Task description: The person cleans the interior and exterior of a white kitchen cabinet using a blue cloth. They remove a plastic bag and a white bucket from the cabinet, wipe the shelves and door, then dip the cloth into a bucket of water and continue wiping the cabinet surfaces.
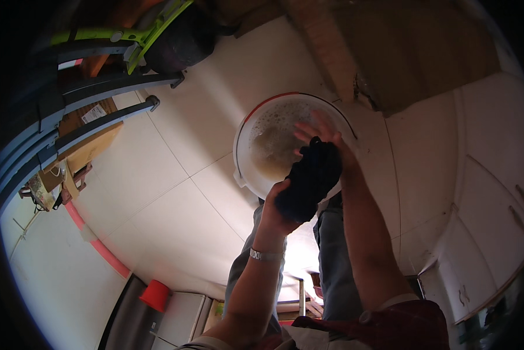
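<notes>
A bunched dark cloth [310, 183], nearly black, is held up over the near side of a white bucket [240, 153]. My left hand [276, 212] grips its lower end, with a metal-banded watch or bracelet [265, 255] on the wrist. At the cloth's upper end, my right hand [325, 131] has its fingers spread and slightly blurred, and the cloth lies against the base of that hand. Cloudy brownish water [270, 148] with foam bubbles [284, 116] stands in the bucket. The bucket's wire handle [347, 120] rests along the far rim.
The bucket stands on a pale tiled floor [179, 210] just beyond my legs [338, 262]. Blue-grey metal legs [122, 87], seemingly a folded ladder, and a lime-green frame [157, 37] lean at upper left. Cardboard [419, 57] lies at upper right, white cabinets [485, 227] at right, a red container [155, 295] at lower left.
</notes>
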